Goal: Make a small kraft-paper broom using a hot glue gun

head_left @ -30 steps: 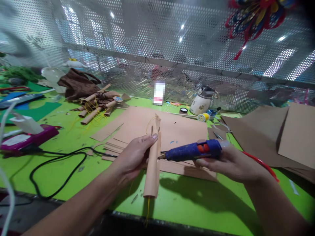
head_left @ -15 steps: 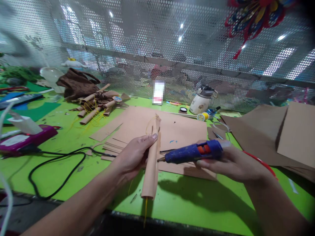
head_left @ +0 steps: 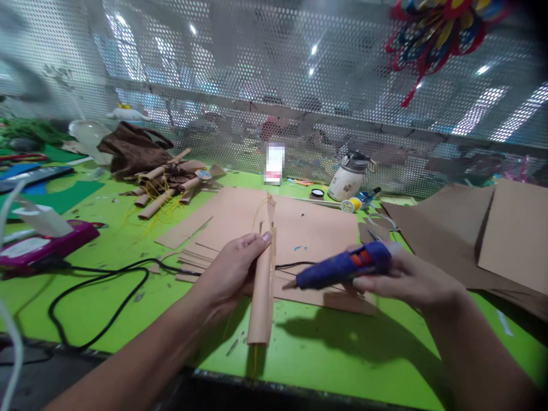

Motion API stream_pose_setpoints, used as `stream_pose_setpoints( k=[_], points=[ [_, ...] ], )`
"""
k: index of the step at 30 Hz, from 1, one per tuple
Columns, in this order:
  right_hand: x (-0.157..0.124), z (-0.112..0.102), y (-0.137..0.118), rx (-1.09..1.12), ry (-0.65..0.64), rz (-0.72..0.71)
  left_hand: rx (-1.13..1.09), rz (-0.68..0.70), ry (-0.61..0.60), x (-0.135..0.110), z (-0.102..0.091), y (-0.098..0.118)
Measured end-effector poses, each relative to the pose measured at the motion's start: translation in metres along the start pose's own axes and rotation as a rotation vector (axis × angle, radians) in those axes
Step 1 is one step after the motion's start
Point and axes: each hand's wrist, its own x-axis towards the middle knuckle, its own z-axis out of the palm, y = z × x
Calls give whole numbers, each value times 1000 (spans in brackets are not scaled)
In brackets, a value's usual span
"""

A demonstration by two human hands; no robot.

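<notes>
My left hand [head_left: 233,268] is closed round a rolled brown paper tube [head_left: 260,302], thumb on top. The tube points toward me, with yellow thread hanging from its near end and a crumpled paper tip at its far end. A shiny line of glue runs along the seam on its right side. My right hand [head_left: 415,282] grips a blue hot glue gun [head_left: 334,268] with a red part in its body. Its nozzle points left, a short way off the tube. The fingers on the handle are partly hidden behind the gun.
Brown paper sheets [head_left: 317,222] lie beneath the hands on the green table [head_left: 171,319]. Finished-looking paper rolls with yellow thread [head_left: 158,202] pile at back left. A black cable [head_left: 98,268] leads to a purple power strip [head_left: 81,237]. A bottle [head_left: 347,177] and yellow thread spool [head_left: 351,205] stand behind.
The glue gun has moved right, its nozzle now away from the tube's seam. A glistening glue line shows along the seam. My left hand keeps its hold on the tube.
</notes>
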Motion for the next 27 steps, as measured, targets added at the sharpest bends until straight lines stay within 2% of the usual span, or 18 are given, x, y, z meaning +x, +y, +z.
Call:
stream_pose_setpoints(
  k=[5, 9, 13, 17, 27],
  points=[
    [13, -2, 16, -65, 284, 93, 7, 41, -49, 0, 0, 1],
    [21, 5, 22, -177, 413, 95, 46, 68, -38, 0, -1, 0],
    [25, 10, 18, -249, 479, 22, 21, 74, -40, 1, -1, 0],
    [30, 14, 19, -382, 530, 41, -11, 75, -1, 2, -1, 0],
    [54, 22, 71, -598, 550, 164, -35, 57, -38, -3, 1, 1]
  ],
)
